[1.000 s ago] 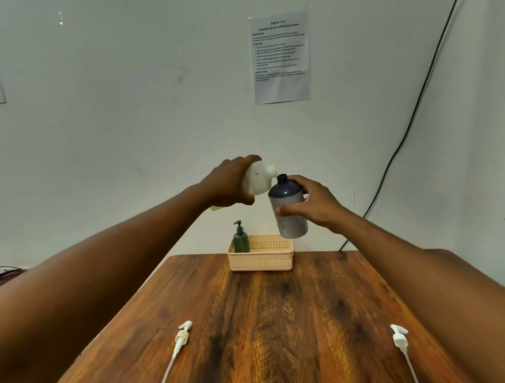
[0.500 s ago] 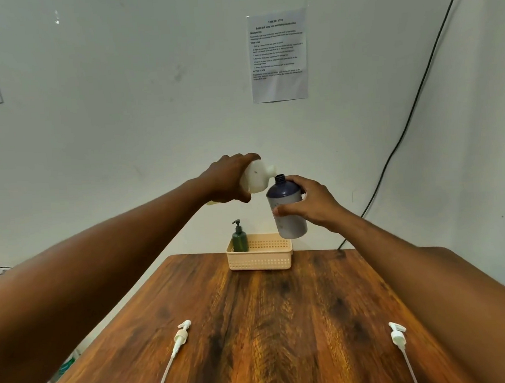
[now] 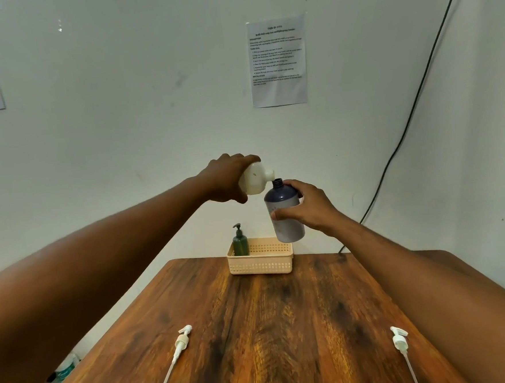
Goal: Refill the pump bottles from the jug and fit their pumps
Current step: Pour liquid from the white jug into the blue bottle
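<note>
My left hand (image 3: 228, 178) grips a cream-white jug (image 3: 256, 180), tipped sideways with its spout right above the open neck of a dark blue-grey bottle (image 3: 282, 210). My right hand (image 3: 306, 208) holds that bottle nearly upright in the air above the table's far end. A green pump bottle (image 3: 240, 242) with its pump fitted stands in the left end of a beige basket (image 3: 262, 264). Two white pumps with long tubes lie on the table near me, one on the left (image 3: 181, 341) and one on the right (image 3: 400, 341).
The wooden table (image 3: 269, 324) runs up to a white wall. A printed sheet (image 3: 277, 61) hangs on the wall and a black cable (image 3: 413, 114) runs down at the right. Small items show on the floor at the lower left (image 3: 63, 370).
Both hands have stayed raised together; the jug has tipped a little further, its spout now closer over the bottle's neck. The view has shifted slightly.
</note>
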